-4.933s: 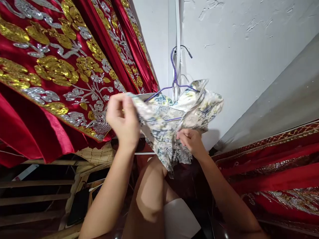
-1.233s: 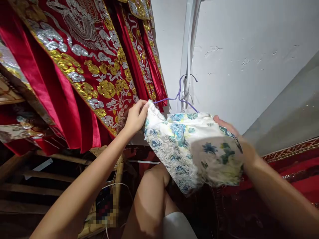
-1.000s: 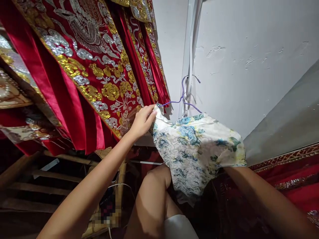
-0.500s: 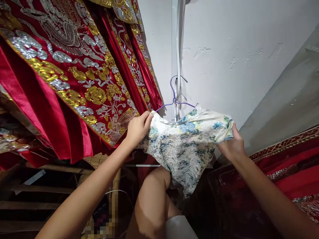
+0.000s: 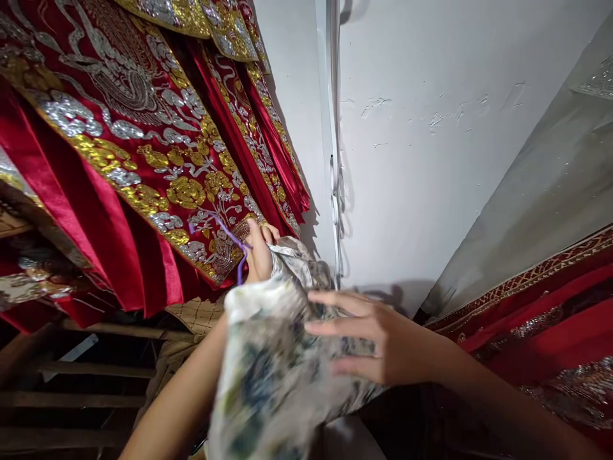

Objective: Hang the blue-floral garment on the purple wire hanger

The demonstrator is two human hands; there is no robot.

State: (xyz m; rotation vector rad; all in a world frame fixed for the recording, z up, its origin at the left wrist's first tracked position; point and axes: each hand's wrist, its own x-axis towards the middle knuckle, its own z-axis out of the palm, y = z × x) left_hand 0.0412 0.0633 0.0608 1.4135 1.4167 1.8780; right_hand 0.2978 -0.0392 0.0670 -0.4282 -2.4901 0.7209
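Observation:
A floral top (image 5: pixel 287 345), white with blue, green and grey patterning, is turned sideways and blurred by motion. From beside its neckline sticks out the hook of a purple wire hanger (image 5: pixel 233 236). My left hand (image 5: pixel 260 257) is closed round the hanger just below the hook, at the top's neck, and is partly hidden by the cloth. Across the front of the top lies my right hand (image 5: pixel 368 329), its fingers spread and pointing left. The lower edge of the top runs out of view at the bottom.
Red satin costumes (image 5: pixel 158 147) with gold and silver sequins hang on the left. A white wall (image 5: pixel 407 166) with a vertical cable (image 5: pixel 332 128) is ahead. Wooden slats (image 5: pixel 90 367) lie low left, and red trimmed fabric (image 5: pixel 550 319) is on the right.
The top and hanger have turned sideways, hook now pointing left. My left hand has moved from the shoulder to the hanger. My right hand has let go of the sleeve and moved left over the cloth.

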